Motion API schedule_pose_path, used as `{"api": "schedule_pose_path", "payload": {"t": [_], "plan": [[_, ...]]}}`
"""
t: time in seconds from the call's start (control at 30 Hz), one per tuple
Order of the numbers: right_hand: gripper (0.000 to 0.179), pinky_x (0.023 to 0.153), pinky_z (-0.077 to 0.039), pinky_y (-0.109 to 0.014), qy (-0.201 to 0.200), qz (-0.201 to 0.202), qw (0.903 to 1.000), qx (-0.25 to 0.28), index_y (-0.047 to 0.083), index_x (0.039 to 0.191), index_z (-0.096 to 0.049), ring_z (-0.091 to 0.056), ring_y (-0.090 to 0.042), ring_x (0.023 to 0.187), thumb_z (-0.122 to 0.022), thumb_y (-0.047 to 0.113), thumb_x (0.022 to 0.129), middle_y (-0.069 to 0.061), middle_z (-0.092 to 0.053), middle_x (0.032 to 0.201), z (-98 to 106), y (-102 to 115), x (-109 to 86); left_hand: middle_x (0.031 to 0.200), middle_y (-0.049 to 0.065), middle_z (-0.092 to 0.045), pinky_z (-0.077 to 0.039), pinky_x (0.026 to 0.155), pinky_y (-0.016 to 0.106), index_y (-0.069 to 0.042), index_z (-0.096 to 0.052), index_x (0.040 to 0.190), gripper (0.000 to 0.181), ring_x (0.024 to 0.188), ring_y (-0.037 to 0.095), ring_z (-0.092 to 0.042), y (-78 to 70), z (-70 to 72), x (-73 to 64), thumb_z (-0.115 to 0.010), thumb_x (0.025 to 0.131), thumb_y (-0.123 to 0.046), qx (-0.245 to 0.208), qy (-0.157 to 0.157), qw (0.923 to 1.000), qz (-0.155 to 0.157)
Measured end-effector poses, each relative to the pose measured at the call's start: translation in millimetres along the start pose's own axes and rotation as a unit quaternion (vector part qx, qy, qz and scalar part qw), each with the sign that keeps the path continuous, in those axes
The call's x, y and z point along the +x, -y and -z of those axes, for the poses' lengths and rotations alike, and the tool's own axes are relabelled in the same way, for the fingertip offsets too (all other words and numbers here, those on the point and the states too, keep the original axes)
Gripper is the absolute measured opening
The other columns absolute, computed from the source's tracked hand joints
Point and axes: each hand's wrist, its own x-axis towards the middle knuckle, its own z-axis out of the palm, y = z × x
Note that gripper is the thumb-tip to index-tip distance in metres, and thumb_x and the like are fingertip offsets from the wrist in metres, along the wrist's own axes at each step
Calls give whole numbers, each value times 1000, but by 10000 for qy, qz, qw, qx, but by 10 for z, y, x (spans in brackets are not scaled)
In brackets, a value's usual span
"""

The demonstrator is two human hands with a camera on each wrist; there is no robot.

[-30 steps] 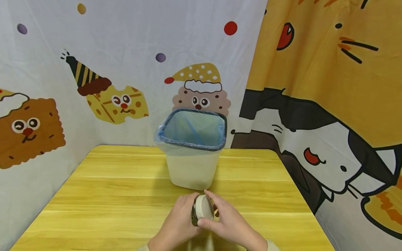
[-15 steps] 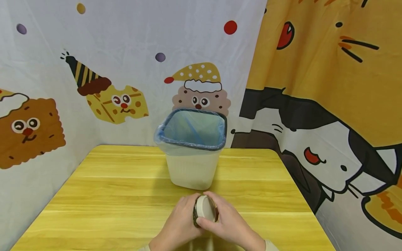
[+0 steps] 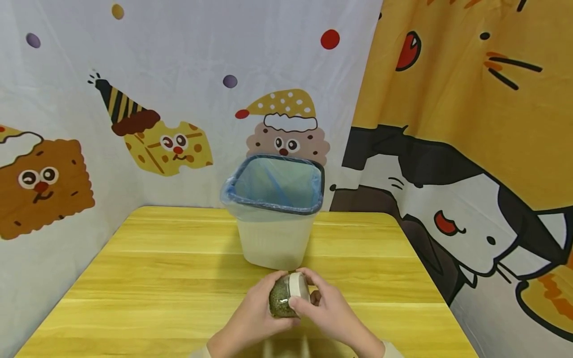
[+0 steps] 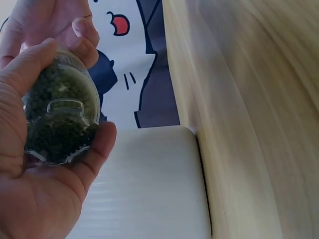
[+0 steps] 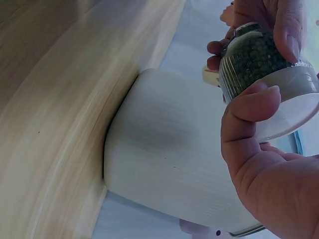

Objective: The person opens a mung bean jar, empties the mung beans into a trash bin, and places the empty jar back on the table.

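In the head view, a small clear jar [image 3: 279, 298] of green granules lies tilted on its side between my hands, its white lid [image 3: 296, 286] facing right. My left hand [image 3: 255, 312] grips the jar body from the left. The thumb and fingers of my right hand [image 3: 330, 309] hold the lid. From the left wrist, the jar's clear base [image 4: 65, 112] shows dark green contents behind the glass. In the right wrist view, thumb and fingers stand around the white lid [image 5: 294, 87], which sits on the jar mouth.
A whitish waste bin [image 3: 275, 238] with a dark rim and a blue plastic liner [image 3: 277, 186] stands just beyond my hands on the yellow wood-grain table [image 3: 147, 283]. Cartoon-printed cloth [image 3: 188, 54] hangs behind the table and along its right side.
The jar has turned in my hands: its lid faced more toward the camera before, and now the green-filled side shows. Both hands have shifted slightly with it. The bin stays put.
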Motion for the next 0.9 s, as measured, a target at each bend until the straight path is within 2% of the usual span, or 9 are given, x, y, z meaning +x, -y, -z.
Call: {"api": "schedule_pose_path", "payload": {"t": [0.13,0.33,0.4,0.5,0.6,0.73,0.8,0.9], "plan": [[60,57,-53,-26,51,-9,10000,5,15,154,-54,-60,-8,67,-74,37,102,-11,-67,133,2,4,6,136,7,-66,-61,82,23,-5,-47,153,89,106,13,-68,35,2,3,-91,85,-41,-157,159,9997,-45],[60,59,-55,-25,-113,167,9982,-559,16,153,-55,-58,-6,65,-74,41,101,1,-69,117,-49,-3,17,130,7,-68,-61,80,22,-6,-48,150,86,104,10,-67,89,-19,-4,-92,84,-38,-195,291,9993,-105],[59,62,-56,-24,-268,283,9965,-734,14,152,-56,-61,-6,72,-72,41,102,0,-70,119,-73,-3,16,129,7,-68,-61,80,22,-6,-47,150,85,103,8,-66,95,-23,0,-91,85,-38,-280,345,9990,-64],[55,73,-60,-25,-597,533,9907,-1097,11,150,-58,-68,-9,92,-68,41,104,-3,-71,128,-118,4,22,128,7,-68,-60,80,22,-5,-47,150,85,102,7,-66,89,-23,7,-90,85,-38,-430,359,9984,-7],[53,79,-61,-26,-1009,828,9795,-1532,8,144,-62,-69,-12,105,-66,42,104,-5,-72,132,-166,11,33,127,8,-69,-61,81,23,-3,-48,149,83,102,6,-67,74,-19,9,-91,85,-36,-592,350,9976,-13],[49,70,-58,-23,-1422,1378,9617,-1895,7,134,-66,-66,-7,94,-68,40,99,-2,-73,118,-216,2,49,124,9,-71,-61,81,23,-1,-51,145,82,101,6,-67,64,3,1,-93,82,-33,-659,365,9971,-81],[48,67,-58,-21,-1578,1759,9484,-2113,7,131,-67,-66,-6,90,-70,41,97,-2,-74,114,-231,-12,63,122,9,-72,-61,81,24,-1,-53,143,81,100,5,-67,66,19,3,-93,80,-32,-642,375,9972,-117],[50,69,-60,-21,-1752,2386,9220,-2497,4,128,-67,-69,-8,91,-69,43,97,-6,-75,112,-237,-34,93,121,8,-72,-61,81,24,-2,-54,143,81,99,4,-67,80,44,12,-94,79,-31,-629,400,9970,-192]]}}
